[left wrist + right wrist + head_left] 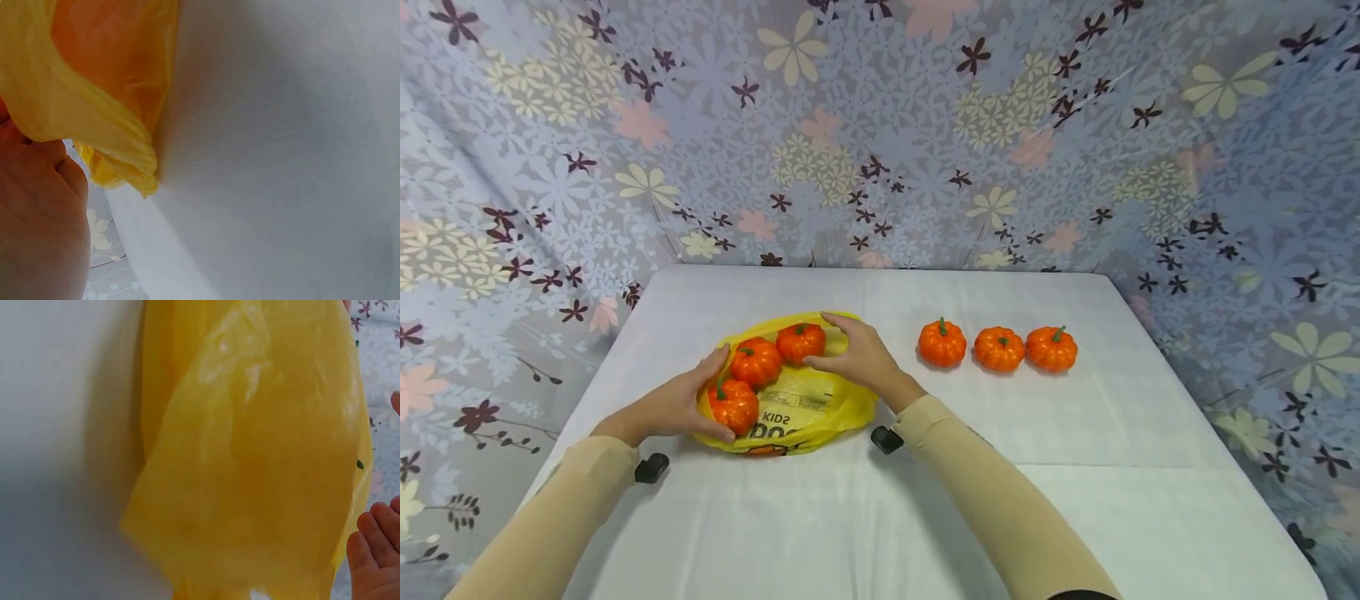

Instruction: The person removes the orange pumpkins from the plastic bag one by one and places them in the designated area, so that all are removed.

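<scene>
A yellow plastic bag (797, 392) lies on the left half of the table, its mouth spread wide and dark print showing. Inside it sit three small orange pumpkins: one at the front left (734, 407), one in the middle (757, 363) and one at the back (801, 342). My left hand (679, 402) rests at the bag's left rim, thumb and fingers spread around the front-left pumpkin. At the right rim is my right hand (867, 360), thumb and fingers apart beside the back pumpkin. Its fingers (375, 544) look straight in the right wrist view. Yellow plastic partly covers the left hand in its wrist view.
Three more orange pumpkins stand in a row on the right of the white-covered table (1075, 517): a left one (942, 343), a middle one (999, 349) and a right one (1052, 349). Flowered cloth (880, 142) hangs behind the table.
</scene>
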`<state>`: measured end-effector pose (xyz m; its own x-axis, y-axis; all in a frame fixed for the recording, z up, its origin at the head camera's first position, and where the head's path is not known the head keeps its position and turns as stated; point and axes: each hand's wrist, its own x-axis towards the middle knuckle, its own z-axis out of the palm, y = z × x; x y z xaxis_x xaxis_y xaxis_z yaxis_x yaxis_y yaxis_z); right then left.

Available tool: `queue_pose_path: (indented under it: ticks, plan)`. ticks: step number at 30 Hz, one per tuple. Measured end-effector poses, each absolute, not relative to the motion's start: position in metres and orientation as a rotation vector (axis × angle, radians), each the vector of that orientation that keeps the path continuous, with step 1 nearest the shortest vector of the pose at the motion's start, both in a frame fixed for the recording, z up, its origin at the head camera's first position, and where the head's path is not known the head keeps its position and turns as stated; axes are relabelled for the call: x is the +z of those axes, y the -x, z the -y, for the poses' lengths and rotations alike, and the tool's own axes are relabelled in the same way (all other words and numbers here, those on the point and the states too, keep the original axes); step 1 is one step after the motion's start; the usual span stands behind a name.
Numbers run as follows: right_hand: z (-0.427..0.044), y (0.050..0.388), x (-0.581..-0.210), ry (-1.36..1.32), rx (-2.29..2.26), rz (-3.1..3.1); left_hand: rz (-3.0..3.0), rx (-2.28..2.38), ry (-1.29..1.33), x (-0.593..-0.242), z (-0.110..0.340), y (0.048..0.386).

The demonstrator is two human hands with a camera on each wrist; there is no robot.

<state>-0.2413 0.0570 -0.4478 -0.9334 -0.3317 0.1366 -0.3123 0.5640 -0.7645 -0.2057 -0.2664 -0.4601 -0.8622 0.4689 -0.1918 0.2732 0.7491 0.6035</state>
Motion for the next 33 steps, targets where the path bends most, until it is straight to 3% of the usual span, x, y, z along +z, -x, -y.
queue_pose_path:
  ticks: [16,33]
  plan:
    - [-0.03,0.251,-0.463,0.479,-1.25,-2.802,-2.623,0.831,-0.611,-0.459,0.266,0.204]
    - [-0.012,0.259,-0.486,0.312,-1.467,-2.817,-2.621,0.808,-0.636,-0.461,0.268,0.204]
